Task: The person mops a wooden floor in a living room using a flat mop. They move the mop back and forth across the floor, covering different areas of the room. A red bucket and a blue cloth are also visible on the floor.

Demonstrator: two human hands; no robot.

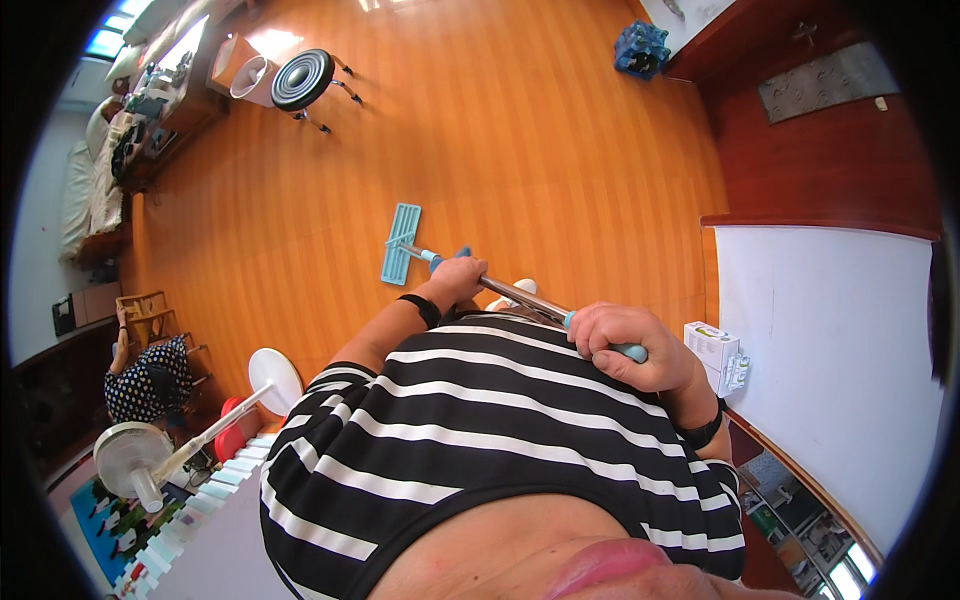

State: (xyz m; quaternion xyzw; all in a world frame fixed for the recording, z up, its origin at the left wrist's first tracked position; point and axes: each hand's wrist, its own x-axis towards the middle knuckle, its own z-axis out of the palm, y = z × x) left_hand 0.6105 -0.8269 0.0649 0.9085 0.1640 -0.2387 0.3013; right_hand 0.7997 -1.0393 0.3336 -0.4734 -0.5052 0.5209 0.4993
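I hold a flat mop with both hands. My left hand [456, 279] is closed low on its steel handle [525, 296], close to a blue plastic part [433, 259]. My right hand [634, 345] wraps the upper end, and the rounded light-blue grip tip [631, 352] sticks out below the fingers. The light-blue mop head [401, 244] lies on the striped orange wood floor [525, 150], ahead and to the left of my feet. A white shoe [517, 292] shows partly under the handle; my body hides the rest.
Ahead left stand a round black stool [302, 79] on casters and a white waste bin [253, 81]. A seated person in a dotted garment [150, 381] and a standing fan [135, 461] are at left. White boxes [711, 349] sit near a white panel [817, 337] at right. Blue-wrapped bottles [641, 49] stand far right.
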